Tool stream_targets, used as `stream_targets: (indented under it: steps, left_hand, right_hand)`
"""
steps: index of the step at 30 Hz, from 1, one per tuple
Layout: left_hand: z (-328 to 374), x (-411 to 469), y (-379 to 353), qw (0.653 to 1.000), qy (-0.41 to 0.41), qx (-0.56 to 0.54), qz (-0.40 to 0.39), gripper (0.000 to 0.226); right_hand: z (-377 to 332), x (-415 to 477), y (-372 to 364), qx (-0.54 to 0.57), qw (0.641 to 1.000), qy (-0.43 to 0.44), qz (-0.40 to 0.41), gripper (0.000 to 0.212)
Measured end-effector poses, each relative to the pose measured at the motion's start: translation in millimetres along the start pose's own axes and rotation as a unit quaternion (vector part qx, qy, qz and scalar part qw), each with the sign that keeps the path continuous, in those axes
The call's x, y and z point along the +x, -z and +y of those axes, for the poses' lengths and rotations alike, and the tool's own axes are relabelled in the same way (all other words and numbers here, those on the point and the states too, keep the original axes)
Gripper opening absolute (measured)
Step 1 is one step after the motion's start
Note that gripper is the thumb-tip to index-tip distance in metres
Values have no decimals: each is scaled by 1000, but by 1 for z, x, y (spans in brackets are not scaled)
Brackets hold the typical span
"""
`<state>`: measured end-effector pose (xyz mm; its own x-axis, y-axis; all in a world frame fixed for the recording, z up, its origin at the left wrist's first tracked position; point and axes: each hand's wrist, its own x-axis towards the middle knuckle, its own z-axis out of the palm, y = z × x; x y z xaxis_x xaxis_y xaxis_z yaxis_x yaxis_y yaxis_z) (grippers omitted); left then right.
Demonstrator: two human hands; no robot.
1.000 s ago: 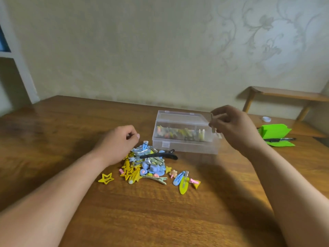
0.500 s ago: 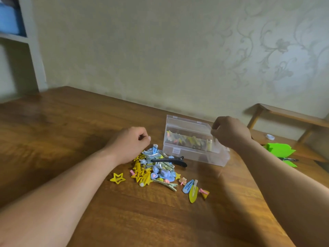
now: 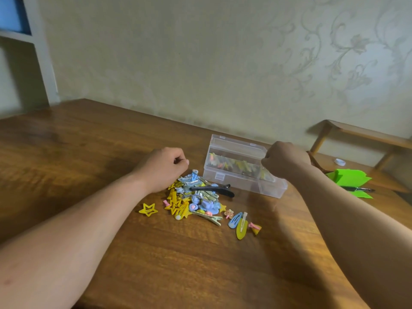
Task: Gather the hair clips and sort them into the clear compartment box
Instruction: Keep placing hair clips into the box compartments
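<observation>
Patterned wallpaper backs a wooden worktop (image 3: 66, 152). A second ago the right hand (image 3: 283, 161) pinched a clip above the box (image 3: 243, 166); now it is fisted at the box's right end, contents hidden, likely dropping it in. Left hand (image 3: 165, 166) is curled by the clips (image 3: 196, 199) mid-frame. Lower frame is open worktop.

The room is dim and warm-toned, with a soft sheen on the wooden table (image 3: 66, 152) to the left of the clear box (image 3: 234, 166). Broad, soft shadows lie on the wood beside both forearms. Wide-angle bending curves the table's far edge, and detail is slightly blurred throughout.
</observation>
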<state>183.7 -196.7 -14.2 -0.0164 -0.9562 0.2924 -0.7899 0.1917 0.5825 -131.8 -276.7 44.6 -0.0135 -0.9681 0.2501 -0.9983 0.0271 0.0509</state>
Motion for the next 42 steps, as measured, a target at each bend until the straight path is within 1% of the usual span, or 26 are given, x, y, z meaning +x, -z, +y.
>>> stream_targets:
  steps: [2,5,7,9,11,12,14,16,19,22,28,31,33,36,38,40,41,42]
  left_hand:
    - [0,0,0,1000,-2,-4,2,28]
    - [-1,0,0,1000,0,-4,-1,27]
    - [-1,0,-1,1000,1,-1,-2,26]
    - [-1,0,-2,1000,1,2,2,27]
    - [-1,1,-2,1000,2,8,5,27]
    - [-1,1,-2,1000,3,10,6,27]
    - [-1,2,-2,1000,5,8,9,26]
    - [-3,1,-1,1000,9,5,12,27]
    - [-1,0,-1,1000,15,5,10,27]
    - [2,-1,0,1000,17,7,5,26]
    - [5,-3,1,1000,24,14,5,24]
    - [3,-2,1,1000,27,10,4,24]
    - [3,-2,0,1000,26,7,2,24]
    - [2,-1,0,1000,20,6,-3,24]
    - [1,-1,0,1000,20,5,2,25]
    - [0,0,0,1000,18,2,5,25]
    - [0,0,-1,1000,17,0,4,26]
    - [0,0,-1,1000,16,-2,2,26]
  right_hand:
    - [0,-3,1,25,1000,0,11,19]
    - [0,-21,10,92,994,19,61,18]
    - [-2,-42,18,174,979,58,93,16]
    - [-5,-67,26,265,953,110,92,13]
    - [-6,-87,35,304,936,172,38,11]
    - [-6,-94,40,299,934,196,-12,11]
    - [-4,-102,49,267,927,227,-132,12]
    - [-3,-105,53,227,916,251,-217,17]
    - [-3,-108,52,180,898,269,-299,24]
    - [-5,-109,49,169,885,280,-330,22]
    - [1,-105,46,158,892,278,-321,11]
    - [8,-100,44,178,893,280,-305,8]
    - [14,-96,45,223,885,283,-295,7]
    - [24,-89,45,358,855,274,-257,5]
    - [28,-82,42,450,834,239,-210,4]
    - [28,-74,39,518,817,186,-170,8]
    - [26,-69,38,529,820,162,-145,10]
    - [23,-63,38,523,832,142,-116,11]
